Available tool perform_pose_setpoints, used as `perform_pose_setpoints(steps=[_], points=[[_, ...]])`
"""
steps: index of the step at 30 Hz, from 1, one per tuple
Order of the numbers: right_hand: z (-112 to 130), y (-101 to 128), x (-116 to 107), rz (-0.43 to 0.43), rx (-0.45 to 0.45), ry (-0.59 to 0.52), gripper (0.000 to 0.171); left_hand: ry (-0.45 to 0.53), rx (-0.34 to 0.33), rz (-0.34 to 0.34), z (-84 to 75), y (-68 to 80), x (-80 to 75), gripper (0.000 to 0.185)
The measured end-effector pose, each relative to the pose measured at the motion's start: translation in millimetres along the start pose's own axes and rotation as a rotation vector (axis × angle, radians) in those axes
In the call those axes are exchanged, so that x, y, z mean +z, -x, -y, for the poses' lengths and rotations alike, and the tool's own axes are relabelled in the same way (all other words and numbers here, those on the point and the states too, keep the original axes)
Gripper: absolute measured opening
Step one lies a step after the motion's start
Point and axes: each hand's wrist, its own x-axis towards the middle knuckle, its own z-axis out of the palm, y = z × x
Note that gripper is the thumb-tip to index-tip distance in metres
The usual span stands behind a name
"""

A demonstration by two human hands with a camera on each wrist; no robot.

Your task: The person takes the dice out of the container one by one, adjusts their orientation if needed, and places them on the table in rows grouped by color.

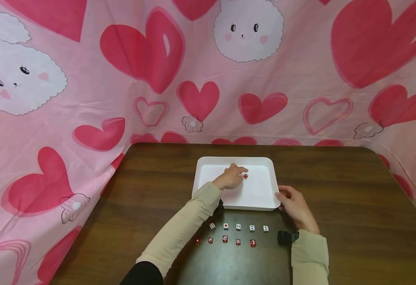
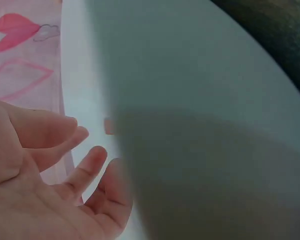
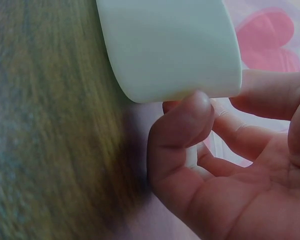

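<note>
The left hand (image 1: 230, 177) has a loose, empty grip beside a red die (image 1: 245, 176); the right hand (image 1: 295, 206) grips the white tray (image 1: 208, 164) by its corner.

I can't read any words or numbers here; the dots on the dice (image 1: 238, 227) are too small.
</note>
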Motion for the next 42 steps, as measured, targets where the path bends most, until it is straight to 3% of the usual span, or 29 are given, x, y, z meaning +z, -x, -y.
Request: perform_pose_setpoints(steps=[7, 15, 27, 42], points=[[1, 0, 1, -0.005, -0.008, -0.001, 0.044, -0.048, -0.037, 0.011, 2.1, -0.2, 7.0, 0.049], [3, 0, 2, -0.010, 0.005, -0.013, 0.044, -0.031, -0.089, 0.003, 2.5, 1.2, 11.6, 0.053], [4, 1, 1, -0.015, 0.026, -0.007, 0.043, 0.026, -0.085, -0.077, 2.5, 3.0, 14.2, 0.031], [2, 0, 2, -0.016, 0.026, -0.007, 0.043, -0.012, -0.091, -0.105, 5.8, -1.9, 20.8, 0.019]])
